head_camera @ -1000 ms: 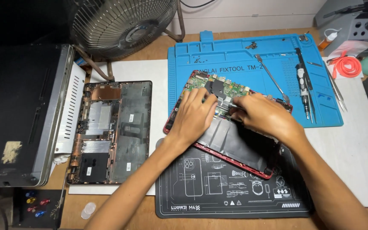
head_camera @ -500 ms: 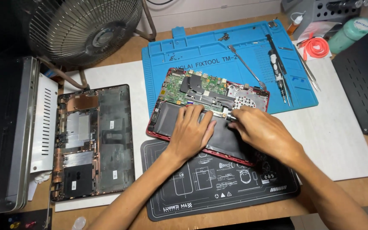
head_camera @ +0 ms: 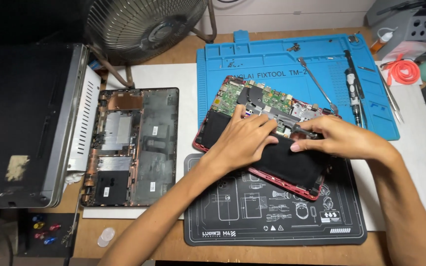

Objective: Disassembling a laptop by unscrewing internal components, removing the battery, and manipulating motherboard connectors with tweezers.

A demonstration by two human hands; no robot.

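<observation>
Red laptop base [head_camera: 252,148] under both hands, opened, board [head_camera: 257,98] exposed, battery [head_camera: 282,157] still seated | left hand [head_camera: 245,140] flat, fingers spread on battery's upper edge | right hand [head_camera: 338,140] curled, pinching a small dark part, identity unclear | removed bottom cover [head_camera: 134,148] left of left hand.

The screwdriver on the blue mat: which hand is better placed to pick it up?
The right hand, probably. The screwdriver lies just beyond it on the blue mat; the left hand rests farther away on the open laptop.
</observation>
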